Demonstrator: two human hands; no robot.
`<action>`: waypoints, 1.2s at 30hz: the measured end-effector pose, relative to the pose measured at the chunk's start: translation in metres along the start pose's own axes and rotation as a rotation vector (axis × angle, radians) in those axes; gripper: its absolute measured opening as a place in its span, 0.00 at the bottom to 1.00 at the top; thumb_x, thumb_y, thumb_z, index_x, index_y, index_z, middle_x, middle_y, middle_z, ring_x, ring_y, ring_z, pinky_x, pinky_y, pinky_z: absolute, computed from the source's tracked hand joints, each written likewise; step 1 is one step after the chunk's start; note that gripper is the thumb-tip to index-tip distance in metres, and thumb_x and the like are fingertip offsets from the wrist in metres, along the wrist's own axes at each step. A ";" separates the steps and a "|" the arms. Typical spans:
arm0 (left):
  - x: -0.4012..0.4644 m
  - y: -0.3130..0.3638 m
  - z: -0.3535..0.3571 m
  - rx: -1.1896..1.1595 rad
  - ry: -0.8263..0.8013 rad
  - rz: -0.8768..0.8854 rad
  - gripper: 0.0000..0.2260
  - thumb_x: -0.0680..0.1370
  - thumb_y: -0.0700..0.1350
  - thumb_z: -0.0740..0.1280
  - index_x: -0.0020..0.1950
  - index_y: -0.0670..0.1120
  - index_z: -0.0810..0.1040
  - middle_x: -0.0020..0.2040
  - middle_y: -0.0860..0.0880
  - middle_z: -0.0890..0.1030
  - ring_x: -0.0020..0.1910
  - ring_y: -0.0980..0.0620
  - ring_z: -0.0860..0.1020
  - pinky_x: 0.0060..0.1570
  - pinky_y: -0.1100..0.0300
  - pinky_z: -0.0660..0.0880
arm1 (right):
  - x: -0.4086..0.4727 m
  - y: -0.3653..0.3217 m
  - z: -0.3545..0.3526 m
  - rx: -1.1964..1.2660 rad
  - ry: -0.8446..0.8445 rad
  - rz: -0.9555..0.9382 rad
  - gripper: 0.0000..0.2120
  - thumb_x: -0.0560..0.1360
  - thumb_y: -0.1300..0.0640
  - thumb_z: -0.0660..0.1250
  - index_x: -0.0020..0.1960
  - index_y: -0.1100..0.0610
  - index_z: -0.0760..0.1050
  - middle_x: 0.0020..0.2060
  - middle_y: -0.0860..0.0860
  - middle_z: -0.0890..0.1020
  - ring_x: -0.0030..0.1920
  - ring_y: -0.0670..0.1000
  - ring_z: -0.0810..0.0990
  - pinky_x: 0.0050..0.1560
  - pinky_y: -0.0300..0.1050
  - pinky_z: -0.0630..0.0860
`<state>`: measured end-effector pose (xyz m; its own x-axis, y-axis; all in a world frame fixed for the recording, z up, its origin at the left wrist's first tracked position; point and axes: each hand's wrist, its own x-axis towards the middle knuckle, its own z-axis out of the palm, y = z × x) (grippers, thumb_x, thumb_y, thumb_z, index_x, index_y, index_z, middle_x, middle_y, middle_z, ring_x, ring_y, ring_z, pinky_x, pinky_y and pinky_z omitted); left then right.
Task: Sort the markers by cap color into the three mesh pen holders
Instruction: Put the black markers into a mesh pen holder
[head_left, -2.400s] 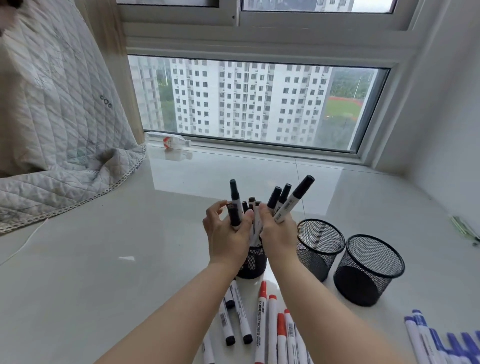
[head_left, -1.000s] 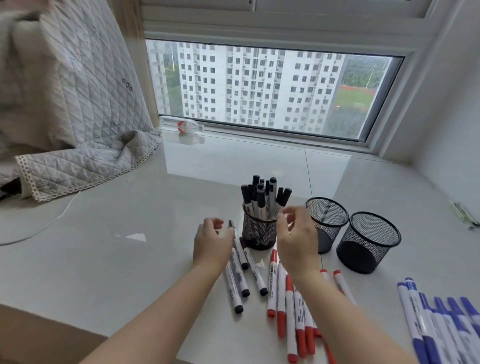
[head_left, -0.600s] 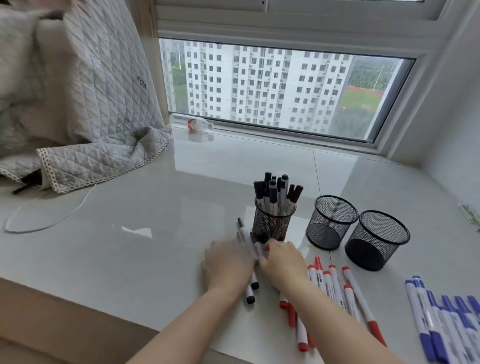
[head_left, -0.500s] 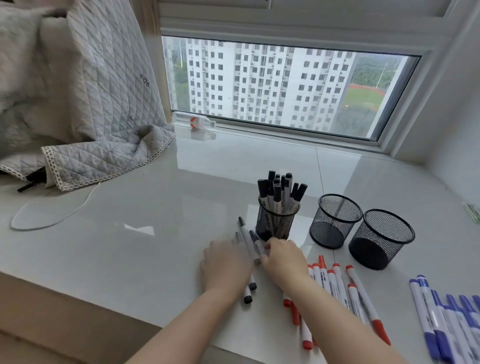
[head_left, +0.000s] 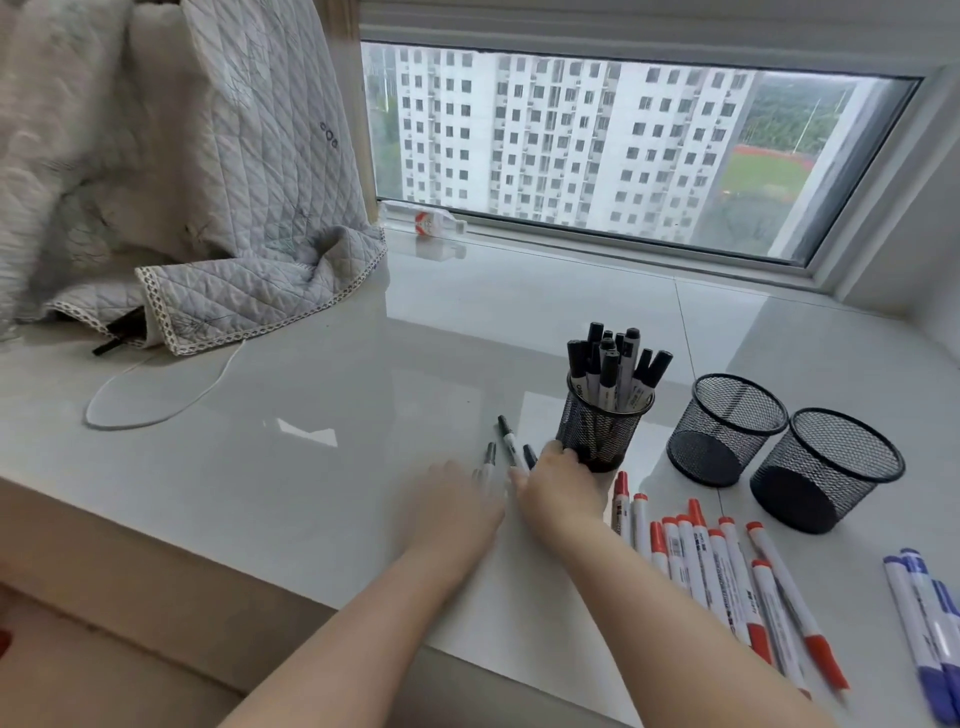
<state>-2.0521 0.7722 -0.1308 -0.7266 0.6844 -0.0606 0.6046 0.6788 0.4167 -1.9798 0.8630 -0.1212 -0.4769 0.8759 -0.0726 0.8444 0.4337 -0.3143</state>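
Three black mesh holders stand in a row. The left holder (head_left: 602, 434) is full of black-cap markers; the middle holder (head_left: 727, 431) and right holder (head_left: 826, 473) hold nothing. Three loose black-cap markers (head_left: 506, 444) lie in front of the left holder, with their caps poking out past my fingers. My left hand (head_left: 457, 512) lies flat over them, blurred. My right hand (head_left: 558, 488) has its fingers curled over one marker at the holder's base. Red-cap markers (head_left: 717, 566) lie to the right of my right arm, and blue-cap markers (head_left: 930, 623) at the far right.
A quilted grey cloth (head_left: 208, 208) is heaped at the back left, with a white cable (head_left: 156, 410) looped in front of it. A small bottle (head_left: 431, 223) lies by the window. The white sill's front edge (head_left: 260, 566) runs close below my hands.
My hands came down from the filled left holder onto the loose black-cap markers on the sill. Over the last half second they have stayed there, pulling the markers slightly together.
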 end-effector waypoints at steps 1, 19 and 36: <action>0.001 0.001 -0.002 0.025 -0.017 0.005 0.17 0.76 0.50 0.60 0.60 0.42 0.68 0.61 0.44 0.71 0.61 0.44 0.68 0.57 0.54 0.66 | 0.001 -0.002 0.002 -0.040 0.014 0.006 0.24 0.78 0.48 0.57 0.65 0.65 0.62 0.61 0.60 0.72 0.60 0.59 0.73 0.56 0.48 0.70; 0.017 0.016 -0.038 -0.514 -0.022 -0.194 0.08 0.76 0.42 0.59 0.50 0.41 0.63 0.47 0.40 0.77 0.44 0.42 0.80 0.44 0.48 0.78 | -0.022 0.002 -0.052 0.536 0.108 -0.353 0.04 0.77 0.61 0.57 0.44 0.55 0.63 0.27 0.48 0.69 0.28 0.48 0.67 0.28 0.42 0.62; 0.059 0.155 -0.072 -1.389 0.338 0.167 0.10 0.80 0.50 0.59 0.39 0.51 0.71 0.34 0.55 0.78 0.36 0.58 0.77 0.46 0.61 0.73 | 0.042 0.047 -0.159 1.523 0.540 0.088 0.22 0.79 0.50 0.58 0.29 0.56 0.72 0.20 0.47 0.75 0.22 0.42 0.73 0.31 0.34 0.73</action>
<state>-2.0247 0.8990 -0.0049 -0.8407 0.5000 0.2080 0.0304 -0.3400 0.9399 -1.9217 0.9537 0.0114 -0.0281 0.9964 0.0801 -0.3067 0.0677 -0.9494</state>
